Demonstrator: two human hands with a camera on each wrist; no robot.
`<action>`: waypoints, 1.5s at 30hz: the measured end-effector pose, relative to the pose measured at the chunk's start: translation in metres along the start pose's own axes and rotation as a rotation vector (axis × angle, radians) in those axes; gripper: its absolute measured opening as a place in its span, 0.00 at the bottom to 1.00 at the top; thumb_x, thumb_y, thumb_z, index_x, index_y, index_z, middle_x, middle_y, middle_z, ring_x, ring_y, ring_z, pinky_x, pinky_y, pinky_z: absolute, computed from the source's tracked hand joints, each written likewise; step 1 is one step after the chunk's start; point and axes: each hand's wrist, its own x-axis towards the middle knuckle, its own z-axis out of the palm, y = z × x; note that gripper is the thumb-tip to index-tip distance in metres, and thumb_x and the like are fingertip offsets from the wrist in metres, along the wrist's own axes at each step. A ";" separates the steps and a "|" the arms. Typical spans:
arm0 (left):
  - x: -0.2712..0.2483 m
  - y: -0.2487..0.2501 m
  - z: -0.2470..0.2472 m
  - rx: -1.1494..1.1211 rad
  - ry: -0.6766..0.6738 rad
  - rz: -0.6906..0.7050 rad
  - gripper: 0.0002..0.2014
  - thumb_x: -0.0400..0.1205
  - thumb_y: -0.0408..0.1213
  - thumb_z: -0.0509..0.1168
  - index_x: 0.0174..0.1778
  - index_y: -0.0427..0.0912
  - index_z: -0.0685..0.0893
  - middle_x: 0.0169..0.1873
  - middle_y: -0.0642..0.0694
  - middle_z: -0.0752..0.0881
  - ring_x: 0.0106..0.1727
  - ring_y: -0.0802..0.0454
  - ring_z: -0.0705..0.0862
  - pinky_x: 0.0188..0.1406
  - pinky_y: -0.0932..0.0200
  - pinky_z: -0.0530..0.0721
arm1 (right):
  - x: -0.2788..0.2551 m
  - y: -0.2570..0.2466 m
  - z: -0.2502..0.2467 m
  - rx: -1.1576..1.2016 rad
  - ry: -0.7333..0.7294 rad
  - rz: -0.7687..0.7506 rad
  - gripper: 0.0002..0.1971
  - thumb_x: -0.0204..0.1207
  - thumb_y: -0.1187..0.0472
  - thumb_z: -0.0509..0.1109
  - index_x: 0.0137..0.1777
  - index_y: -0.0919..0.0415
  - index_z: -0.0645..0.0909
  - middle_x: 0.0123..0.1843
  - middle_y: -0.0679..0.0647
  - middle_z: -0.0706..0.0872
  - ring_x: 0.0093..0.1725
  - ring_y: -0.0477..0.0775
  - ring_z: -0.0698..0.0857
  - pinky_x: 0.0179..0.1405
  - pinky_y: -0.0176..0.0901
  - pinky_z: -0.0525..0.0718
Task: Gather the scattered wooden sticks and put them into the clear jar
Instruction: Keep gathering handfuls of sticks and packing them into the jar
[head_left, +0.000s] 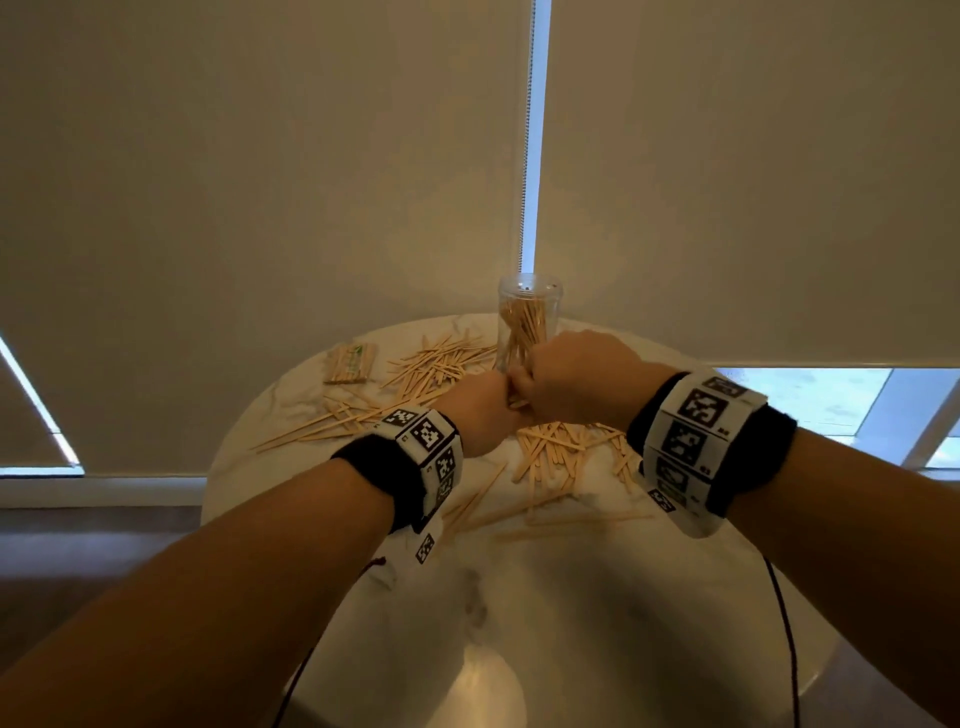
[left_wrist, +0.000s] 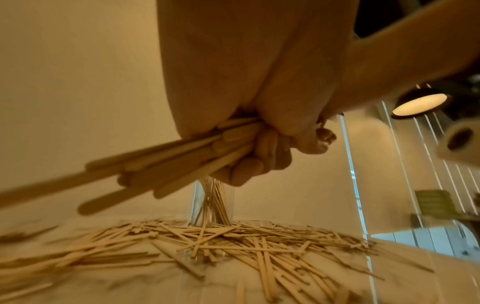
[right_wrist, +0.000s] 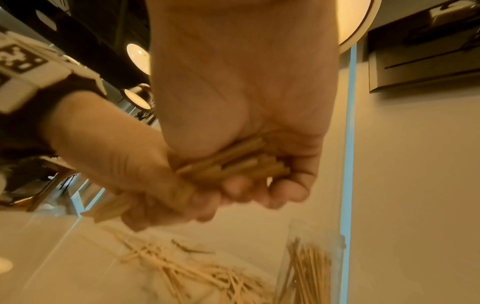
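While both hands meet at frame centre, left hand (head_left: 480, 410) and right hand (head_left: 566, 382) clamp one stick bundle (left_wrist: 166, 164). Right hand partly hides the clear jar (head_left: 529, 317). Loose sticks (head_left: 441, 364) cover the round table (head_left: 545, 597); a wrapped pack (head_left: 352, 364) lies centre-left.

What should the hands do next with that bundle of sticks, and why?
Probably lift the bundle over the clear jar and stand it in. Left hand and right hand both grip it just in front of the jar, which is upright, open-topped and partly filled.

No legible writing anywhere; the white wristbands (head_left: 691, 441) carry only black square marker patterns, their tiny numbers unreadable.
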 end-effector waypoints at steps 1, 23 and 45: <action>0.000 -0.001 0.000 -0.064 -0.004 0.020 0.10 0.81 0.52 0.71 0.41 0.51 0.81 0.31 0.52 0.82 0.33 0.54 0.79 0.30 0.62 0.73 | -0.002 -0.001 0.002 -0.026 0.047 -0.015 0.17 0.87 0.51 0.52 0.49 0.59 0.79 0.30 0.49 0.68 0.28 0.51 0.70 0.29 0.44 0.73; -0.011 0.017 -0.021 -1.268 0.234 -0.442 0.18 0.91 0.41 0.56 0.55 0.29 0.84 0.46 0.31 0.91 0.41 0.39 0.92 0.28 0.58 0.89 | -0.004 0.008 0.034 0.264 0.257 0.262 0.23 0.88 0.47 0.46 0.37 0.57 0.73 0.27 0.50 0.75 0.24 0.50 0.72 0.23 0.43 0.61; -0.006 0.002 -0.028 -1.026 -0.045 -0.483 0.19 0.84 0.50 0.69 0.56 0.36 0.88 0.39 0.38 0.92 0.22 0.58 0.82 0.14 0.70 0.78 | -0.011 0.002 0.026 0.492 0.266 0.279 0.27 0.88 0.46 0.51 0.33 0.60 0.78 0.27 0.53 0.80 0.27 0.56 0.80 0.28 0.48 0.77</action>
